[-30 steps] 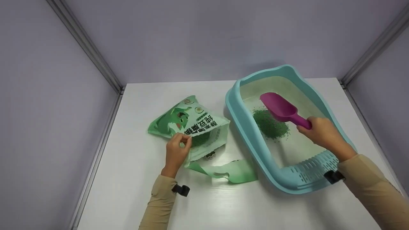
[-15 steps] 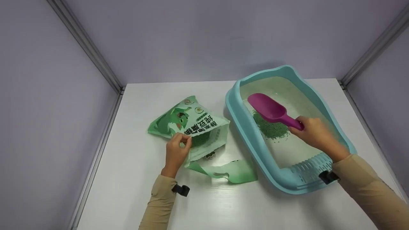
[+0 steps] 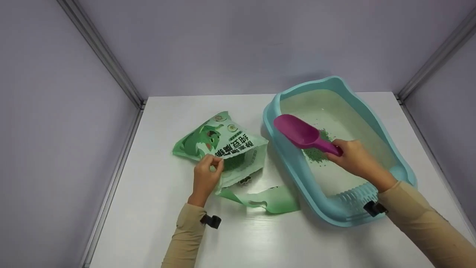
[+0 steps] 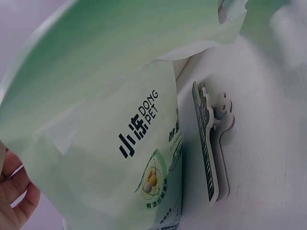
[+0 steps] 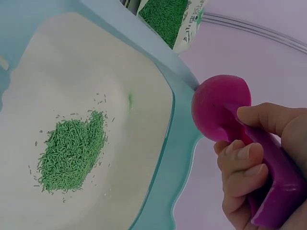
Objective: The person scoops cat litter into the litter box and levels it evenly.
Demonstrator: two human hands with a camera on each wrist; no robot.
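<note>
My right hand (image 3: pixel 353 158) grips a magenta scoop (image 3: pixel 297 130) by its handle, the bowl over the left rim of the blue litter box (image 3: pixel 293 163). No pellets show in the scoop's bowl. Inside the box lies a small heap of green pellet litter (image 5: pixel 72 155), partly hidden by the scoop in the head view. Left of the box, a green litter bag (image 3: pixel 208 137) lies on its side, its mouth towards the box and more pellets inside. My left hand (image 3: pixel 206 176) pinches the edge of that mouth between thumb and fingers.
A torn green strip (image 3: pixel 279 201) lies on the white table (image 3: pixel 163 223) in front of the bag. Beside the bag's mouth is a paw-shaped clip (image 4: pixel 213 143). Walls stand behind and at both sides of the table.
My right hand has carried the scoop leftwards and slightly nearer, from above the pellet heap to the box's left rim. The left hand and the bag have stayed in place.
</note>
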